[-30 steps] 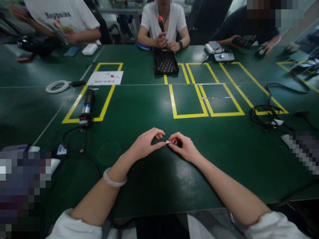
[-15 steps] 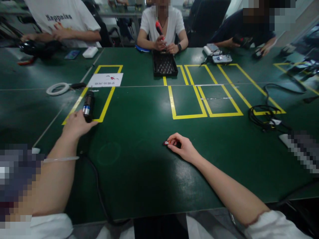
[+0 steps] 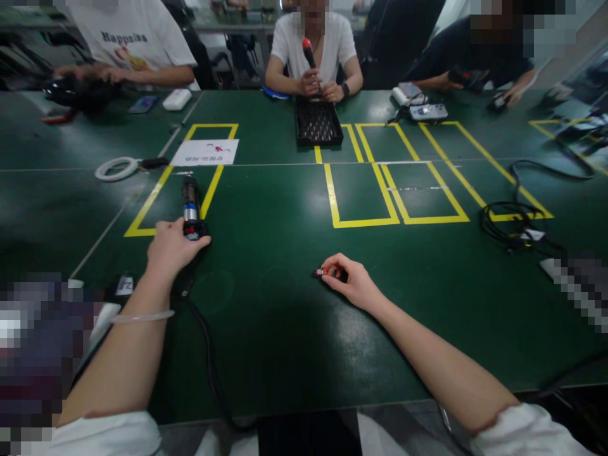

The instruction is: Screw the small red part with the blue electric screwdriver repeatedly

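My left hand [image 3: 175,247] is closed around the lower end of a black cylindrical tool [image 3: 190,201] with a blue and silver band. The tool points away from me, and its lower end is partly hidden by my hand. A black cord [image 3: 209,354] runs from below that hand toward the near table edge. Low over the table's middle, my right hand [image 3: 349,278] pinches a small red-and-orange piece [image 3: 320,273] with a pale patch between thumb and fingertips. The piece is too small to identify.
Yellow tape outlines [image 3: 365,223] mark the green table [image 3: 270,209]. A printed paper [image 3: 205,152] and coiled white cable [image 3: 116,169] lie at left, a black cable coil [image 3: 510,221] at right. Across, a person holds a red-and-black screwdriver [image 3: 308,53] above a black tray [image 3: 339,130].
My left hand and the black tool have shifted to the right, with the cord following. My right hand keeps its pinch on the small piece. The whole view has shifted slightly.
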Motion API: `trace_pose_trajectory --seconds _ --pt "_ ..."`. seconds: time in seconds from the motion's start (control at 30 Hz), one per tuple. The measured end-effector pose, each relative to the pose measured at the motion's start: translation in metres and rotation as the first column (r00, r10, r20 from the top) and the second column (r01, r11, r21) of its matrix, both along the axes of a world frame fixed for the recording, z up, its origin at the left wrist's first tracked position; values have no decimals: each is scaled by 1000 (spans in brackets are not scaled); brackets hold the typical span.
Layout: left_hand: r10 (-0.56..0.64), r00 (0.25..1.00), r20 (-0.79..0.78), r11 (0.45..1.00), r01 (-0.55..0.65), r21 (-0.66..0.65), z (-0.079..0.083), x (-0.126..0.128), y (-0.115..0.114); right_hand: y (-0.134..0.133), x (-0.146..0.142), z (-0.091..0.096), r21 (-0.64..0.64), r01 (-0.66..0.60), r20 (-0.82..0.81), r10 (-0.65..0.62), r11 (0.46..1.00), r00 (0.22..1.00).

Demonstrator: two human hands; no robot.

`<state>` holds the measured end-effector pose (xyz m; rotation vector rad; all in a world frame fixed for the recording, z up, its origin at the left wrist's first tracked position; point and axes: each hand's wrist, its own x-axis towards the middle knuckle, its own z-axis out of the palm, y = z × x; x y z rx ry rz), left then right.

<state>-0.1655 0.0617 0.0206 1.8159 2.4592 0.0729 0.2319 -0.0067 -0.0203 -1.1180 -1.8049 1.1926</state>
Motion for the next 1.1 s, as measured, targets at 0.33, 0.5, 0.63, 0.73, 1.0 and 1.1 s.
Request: trace_pose_trajectory --seconds 0.33,0.5,0.63,0.73,1.0,1.1 --pt "-271 962 -36 961 273 41 -3 147 -51 2 2 -9 108 64 -42 -60 992 997" --pt "-405 914 9 913 403 67 -6 193 -70 4 5 -12 139 131 -28 -128 982 991" --pt "-470 882 37 881 466 77 -8 213 -79 6 5 -13 162 152 4 -154 975 988" --pt "-499 865 50 865 494 90 -9 220 -83 5 5 -13 195 135 48 -147 971 988" --pt "-532 845 45 842 524 128 -13 225 -87 -2 3 -6 323 63 145 -115 944 983" --pt "-534 844 52 839 521 158 -15 225 -88 -5 3 -4 332 55 164 -116 942 980"
